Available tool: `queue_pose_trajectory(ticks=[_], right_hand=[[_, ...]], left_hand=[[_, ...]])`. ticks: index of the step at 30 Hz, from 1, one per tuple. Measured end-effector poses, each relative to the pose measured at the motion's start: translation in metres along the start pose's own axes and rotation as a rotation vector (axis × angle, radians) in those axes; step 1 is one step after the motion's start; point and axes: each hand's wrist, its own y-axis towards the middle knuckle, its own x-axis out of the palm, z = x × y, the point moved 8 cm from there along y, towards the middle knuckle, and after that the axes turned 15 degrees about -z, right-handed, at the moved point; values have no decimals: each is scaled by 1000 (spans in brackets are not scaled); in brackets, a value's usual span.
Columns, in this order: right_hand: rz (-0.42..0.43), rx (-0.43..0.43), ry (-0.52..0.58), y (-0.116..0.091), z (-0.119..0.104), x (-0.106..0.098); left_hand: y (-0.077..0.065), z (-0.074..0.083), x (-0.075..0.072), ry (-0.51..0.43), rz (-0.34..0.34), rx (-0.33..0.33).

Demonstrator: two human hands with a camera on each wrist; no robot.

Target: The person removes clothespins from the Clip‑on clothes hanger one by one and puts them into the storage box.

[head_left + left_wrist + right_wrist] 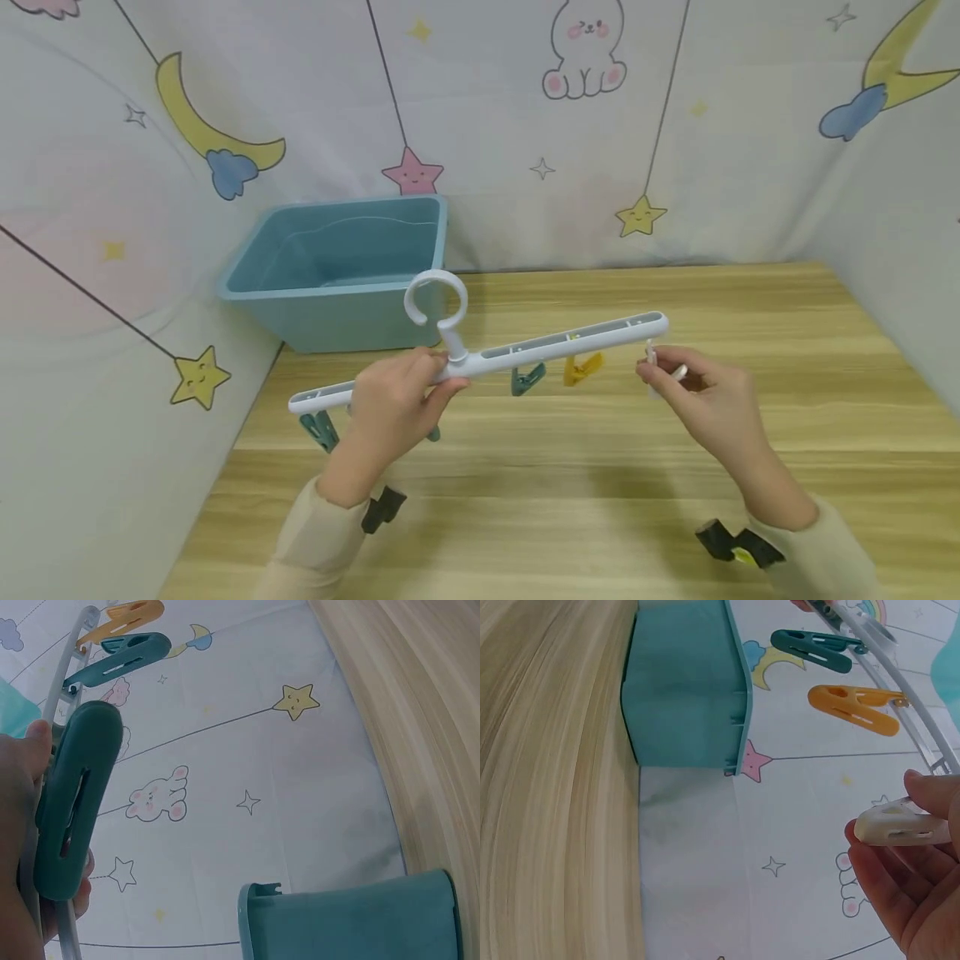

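My left hand (393, 408) grips the middle of a white clip hanger (555, 343), just below its round hook (459, 283). The bar tilts upward to the right. At its right end, my right hand (708, 400) pinches a white clothespin (900, 827) between thumb and fingers. Whether that pin is joined to the bar is hard to tell. From the bar hang an orange clothespin (582, 368), a green clothespin (528, 379) beside it, and a further green clothespin (320, 431) at the left end. Close to my left hand, another green clothespin (79, 802) shows large in the left wrist view.
A blue-green plastic bin (352, 312) stands at the back left of the wooden table (555, 517), against a printed cloth backdrop (495, 100). The same cloth rises along both sides. Black wrist mounts (383, 510) sit at both sleeves.
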Motion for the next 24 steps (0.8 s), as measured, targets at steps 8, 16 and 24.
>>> queue_pose_trajectory(ticks=[8,16,24], right_hand=[[-185,198,23,42,18,20],[-397,343,201,111,26,57],[-465,336,320,171,11,104]], left_hand=[[-11,-10,-19,-7,-36,-37],[-17,-11,-31,-23,-13,-19],[-19,-9,-36,-16,-43,-18]])
